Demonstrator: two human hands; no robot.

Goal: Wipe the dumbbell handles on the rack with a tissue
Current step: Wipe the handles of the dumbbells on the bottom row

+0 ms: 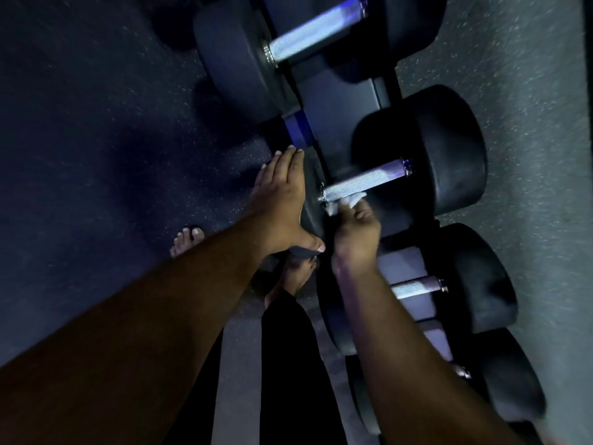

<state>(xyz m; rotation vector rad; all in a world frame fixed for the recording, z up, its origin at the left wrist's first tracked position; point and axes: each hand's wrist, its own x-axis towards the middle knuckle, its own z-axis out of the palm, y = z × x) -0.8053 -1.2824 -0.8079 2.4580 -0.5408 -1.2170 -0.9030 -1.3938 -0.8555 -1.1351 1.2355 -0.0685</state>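
Black dumbbells lie in a row on a dark rack. The middle dumbbell has a knurled silver handle. My right hand pinches a white tissue against the near underside of that handle. My left hand rests flat with straight fingers on the near head of the same dumbbell, thumb hooked under its edge. Another dumbbell handle shows at the top, and a third handle sits below my right forearm.
Speckled rubber floor spreads to the left, and a grey speckled surface lies to the right of the rack. My bare feet stand close to the rack's base. More dumbbell heads crowd the lower right.
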